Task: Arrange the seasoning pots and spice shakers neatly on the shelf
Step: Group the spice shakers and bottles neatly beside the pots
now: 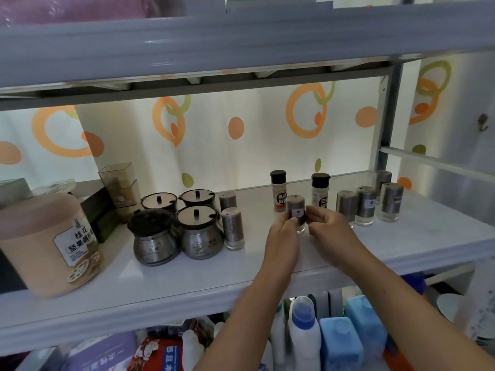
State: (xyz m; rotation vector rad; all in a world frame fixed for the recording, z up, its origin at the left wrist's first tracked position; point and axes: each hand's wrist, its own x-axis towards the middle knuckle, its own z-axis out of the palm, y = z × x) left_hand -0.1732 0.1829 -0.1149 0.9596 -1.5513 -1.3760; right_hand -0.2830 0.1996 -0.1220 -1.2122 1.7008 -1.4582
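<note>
Well left of the fingers, four seasoning pots (176,226) and two shakers (232,223) are sitting grouped. Left hand (284,236) and right hand (329,231) are pinching one steel shaker (296,212) on the shelf (187,277). Rightward, four shakers (367,204) are waiting loosely; roughly halfway, I judge.

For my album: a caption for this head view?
Both hands hold a steel shaker upright on the shelf.

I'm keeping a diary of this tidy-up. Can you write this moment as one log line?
step: placing shaker | both hands hold steel shaker upright | four pots grouped left | four shakers wait right
</note>
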